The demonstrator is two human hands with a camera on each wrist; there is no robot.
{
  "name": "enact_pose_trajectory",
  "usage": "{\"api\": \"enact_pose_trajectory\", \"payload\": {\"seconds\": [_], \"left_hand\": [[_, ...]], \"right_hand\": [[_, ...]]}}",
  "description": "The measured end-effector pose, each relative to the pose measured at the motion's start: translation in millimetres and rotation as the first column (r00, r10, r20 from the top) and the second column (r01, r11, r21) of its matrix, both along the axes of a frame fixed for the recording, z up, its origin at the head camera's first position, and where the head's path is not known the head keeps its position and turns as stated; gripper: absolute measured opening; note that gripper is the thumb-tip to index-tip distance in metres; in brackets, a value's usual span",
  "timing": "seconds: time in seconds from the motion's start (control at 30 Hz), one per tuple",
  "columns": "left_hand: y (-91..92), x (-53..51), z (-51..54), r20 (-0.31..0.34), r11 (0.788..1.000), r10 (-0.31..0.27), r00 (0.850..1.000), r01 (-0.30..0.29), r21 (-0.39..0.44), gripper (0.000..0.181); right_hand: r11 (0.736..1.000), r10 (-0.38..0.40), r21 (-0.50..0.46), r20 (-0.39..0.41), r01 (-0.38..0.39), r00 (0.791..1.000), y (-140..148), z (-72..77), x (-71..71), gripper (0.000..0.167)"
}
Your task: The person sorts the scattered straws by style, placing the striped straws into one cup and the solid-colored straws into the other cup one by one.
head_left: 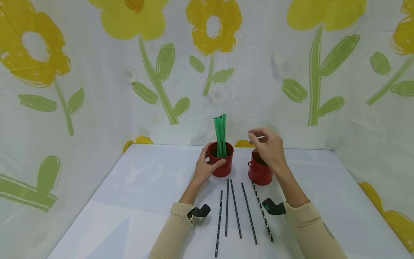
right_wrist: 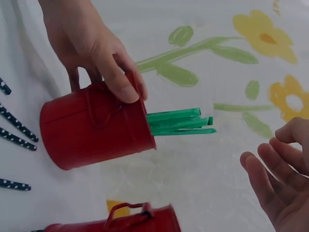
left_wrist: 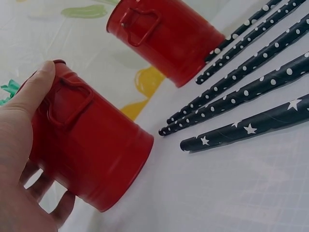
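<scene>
My left hand (head_left: 205, 168) grips a small red metal bucket (head_left: 223, 169), thumb on the near side and fingers around its far left side. Several green paper straws (head_left: 220, 138) stand upright in that bucket, their tops poking above the rim. A second red bucket (head_left: 260, 174) stands to its right on the table. Over this second bucket hovers my right hand (head_left: 271, 147), its fingers loosely bent and apart, with nothing between them in the right wrist view. Several black straws with white patterns (left_wrist: 251, 123) lie in front of the buckets; one shows stars, the others dots.
The white table (head_left: 129, 201) has its back edge just behind the buckets. Flower-printed white sheeting (head_left: 249, 82) hangs behind and at both sides. Dark wrist cameras (head_left: 273, 207) are strapped at both beige sleeves (head_left: 174, 230), near the black straws.
</scene>
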State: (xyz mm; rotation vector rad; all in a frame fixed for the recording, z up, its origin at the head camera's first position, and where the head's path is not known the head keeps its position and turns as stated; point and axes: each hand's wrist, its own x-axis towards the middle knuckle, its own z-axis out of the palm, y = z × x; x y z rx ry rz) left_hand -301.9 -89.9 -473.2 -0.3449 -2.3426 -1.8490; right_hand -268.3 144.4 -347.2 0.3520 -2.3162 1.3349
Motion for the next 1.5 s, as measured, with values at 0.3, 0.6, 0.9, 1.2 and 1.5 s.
{"api": "enact_pose_trajectory", "payload": {"seconds": [0.3,0.6,0.9,1.2,1.5], "left_hand": [[1.6,-3.1,2.8,-0.043,0.999,0.008,0.999,-0.009,-0.031,0.087],[5.1,-1.1,10.8,-0.085,0.970,0.055,0.995,-0.074,-0.232,0.088],[2.4,6.6,28.9,-0.149,0.871,0.121,0.982,-0.176,-0.458,0.096],[-9.4,28.8,74.4,-0.351,0.888,0.080,0.933,-0.226,-0.400,0.065],[-9.4,60.3,82.0,-0.300,0.831,-0.056,0.952,-0.122,-0.543,0.051]], "right_hand": [[0.999,-0.021,-0.037,0.051,0.023,0.998,16,-22.8,8.6,0.032],[0.997,-0.074,-0.011,-0.014,0.074,0.997,29,-41.7,17.7,0.033],[0.991,-0.126,0.034,0.004,0.126,0.992,35,-58.9,14.4,0.058],[0.987,-0.145,0.083,0.076,0.139,0.986,36,-79.7,3.8,0.082],[0.983,-0.143,0.133,0.109,0.128,0.984,37,-94.2,-1.3,0.096]]}}
